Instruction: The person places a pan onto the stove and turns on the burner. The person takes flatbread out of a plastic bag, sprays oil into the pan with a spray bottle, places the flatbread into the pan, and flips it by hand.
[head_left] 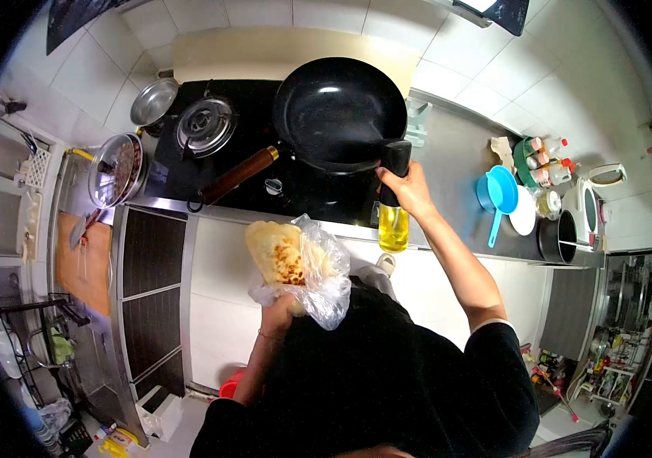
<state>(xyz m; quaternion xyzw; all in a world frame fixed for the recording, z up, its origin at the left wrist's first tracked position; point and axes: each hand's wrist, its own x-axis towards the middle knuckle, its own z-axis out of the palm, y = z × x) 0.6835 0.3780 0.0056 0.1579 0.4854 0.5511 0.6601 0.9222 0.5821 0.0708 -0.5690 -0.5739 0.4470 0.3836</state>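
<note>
My left hand [278,314] is closed around the lower part of a clear plastic bag [326,294]. Out of the bag's open side shows a pale flatbread [274,248] with browned spots. My right hand [410,189] grips an oil bottle [394,227] by its black top, and yellow oil shows in the clear lower part. The bottle is at the stove's front edge, beside the lower right rim of a black frying pan [333,114]. Nothing is visible inside the pan, whose wooden handle [242,174] points down and left.
A second burner [206,126] is left of the pan. Further left are a metal pan [155,101], a lidded pot [117,168] and a cutting board [85,267] with a knife. On the right counter are a blue ladle [500,189], a white plate [523,211] and a dark pot [557,237].
</note>
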